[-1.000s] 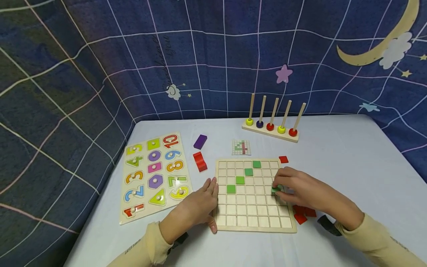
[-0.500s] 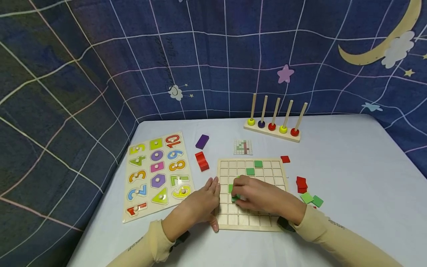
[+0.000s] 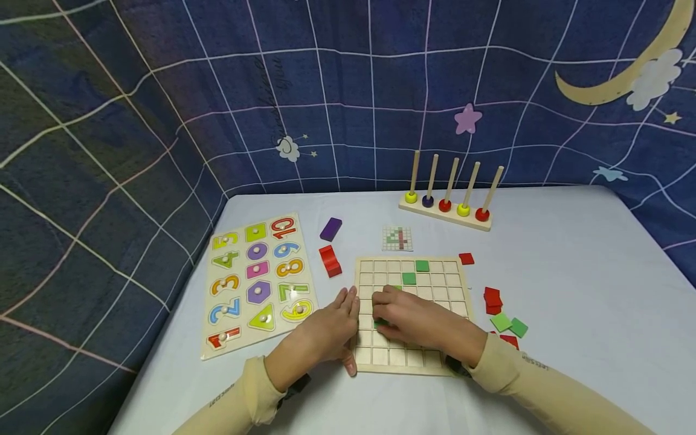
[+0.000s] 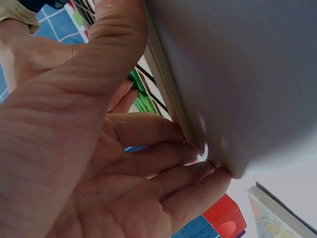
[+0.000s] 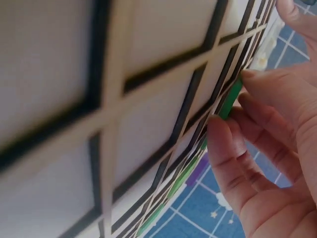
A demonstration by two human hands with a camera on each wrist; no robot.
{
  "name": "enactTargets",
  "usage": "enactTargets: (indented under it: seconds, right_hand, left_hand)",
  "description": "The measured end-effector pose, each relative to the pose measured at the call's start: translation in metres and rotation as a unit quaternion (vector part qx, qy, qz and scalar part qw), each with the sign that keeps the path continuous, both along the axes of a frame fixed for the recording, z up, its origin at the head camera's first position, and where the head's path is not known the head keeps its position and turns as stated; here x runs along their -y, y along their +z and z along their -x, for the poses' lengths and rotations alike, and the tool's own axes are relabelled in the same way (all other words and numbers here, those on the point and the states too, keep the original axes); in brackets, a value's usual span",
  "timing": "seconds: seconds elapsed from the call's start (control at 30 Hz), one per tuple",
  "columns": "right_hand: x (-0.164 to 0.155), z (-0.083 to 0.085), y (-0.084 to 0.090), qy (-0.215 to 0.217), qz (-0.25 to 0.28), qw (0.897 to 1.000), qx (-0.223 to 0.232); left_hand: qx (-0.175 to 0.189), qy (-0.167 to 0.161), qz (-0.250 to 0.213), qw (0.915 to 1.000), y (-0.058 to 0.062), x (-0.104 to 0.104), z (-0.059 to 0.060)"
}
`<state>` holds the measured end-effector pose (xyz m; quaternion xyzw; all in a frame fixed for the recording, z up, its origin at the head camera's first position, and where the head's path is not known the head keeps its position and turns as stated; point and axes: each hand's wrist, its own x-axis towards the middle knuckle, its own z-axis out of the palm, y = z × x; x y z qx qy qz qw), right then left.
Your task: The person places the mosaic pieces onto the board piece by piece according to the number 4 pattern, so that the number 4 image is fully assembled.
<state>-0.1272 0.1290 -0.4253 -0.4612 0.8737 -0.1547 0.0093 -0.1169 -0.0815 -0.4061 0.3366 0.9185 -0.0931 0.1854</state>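
My right hand (image 3: pixel 410 317) reaches over the left part of the wooden grid board (image 3: pixel 413 361). In the right wrist view, a green square tile (image 5: pixel 231 100) is pinched between its thumb and fingers at the board's surface. Along the board's left edge rests my left hand (image 3: pixel 328 329), fingers extended and touching the frame; the left wrist view shows those fingertips (image 4: pixel 223 173) by the edge. Two green tiles sit in upper cells, one near the top (image 3: pixel 422 266) and one diagonally below (image 3: pixel 409 278). A lighter green tile peeks out above my right hand, which covers the cells beneath it.
Right of the board lie loose red tiles (image 3: pixel 492 299) and green tiles (image 3: pixel 501 322), plus one red tile (image 3: pixel 466 258) near its corner. Behind stand a pattern card (image 3: pixel 397 238) and peg stand (image 3: pixel 444 215). Leftward are a red block (image 3: pixel 330 261), purple block (image 3: pixel 330 229) and number puzzle (image 3: pixel 241 338).
My right hand has carried a green tile from the board's right side to its left part, then shifted slightly further left. My left hand has stayed at the left edge.
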Motion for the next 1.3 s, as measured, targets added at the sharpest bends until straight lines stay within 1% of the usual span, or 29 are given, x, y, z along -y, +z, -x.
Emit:
enactTargets:
  seconds: [0.27, 0.53, 0.6, 0.7, 0.8, 0.87, 1.03, 1.23, 1.3]
  right_hand:
    - [0.001, -0.002, -0.002, -0.005, -0.006, 1.000, -0.015]
    - [0.001, -0.004, 0.000, -0.010, -0.014, 1.000, -0.008]
    - [-0.001, -0.005, 0.003, -0.005, -0.004, 1.000, 0.000]
    - [-0.007, -0.005, 0.012, -0.004, 0.024, 0.999, 0.021]
    - [-0.015, -0.005, 0.023, -0.012, 0.049, 0.998, 0.036]
    - [-0.022, -0.005, 0.028, -0.014, 0.054, 0.998, 0.030]
    - [-0.044, -0.010, 0.034, -0.012, 0.049, 0.999, -0.001]
    - [-0.083, -0.020, 0.039, -0.046, 0.031, 0.998, 0.016]
    - [-0.097, -0.021, 0.040, -0.061, 0.022, 0.998, 0.013]
  left_hand:
    - [0.005, 0.006, -0.002, 1.0000, 0.001, -0.001, 0.000]
    - [0.000, -0.002, -0.002, 1.0000, -0.001, 0.000, -0.001]
    - [-0.001, -0.003, -0.001, 1.0000, -0.001, 0.000, 0.000]
    - [-0.001, -0.002, 0.004, 1.0000, 0.000, -0.001, 0.000]
    - [0.001, -0.001, 0.007, 1.0000, 0.001, -0.002, 0.000]
    - [0.005, 0.001, 0.007, 1.0000, 0.001, -0.002, 0.000]
    - [0.011, 0.006, 0.004, 0.9999, 0.001, -0.003, -0.001]
    - [-0.002, -0.008, 0.008, 0.9999, 0.001, -0.003, 0.000]
    - [-0.003, -0.009, 0.008, 0.9999, 0.001, -0.003, 0.000]
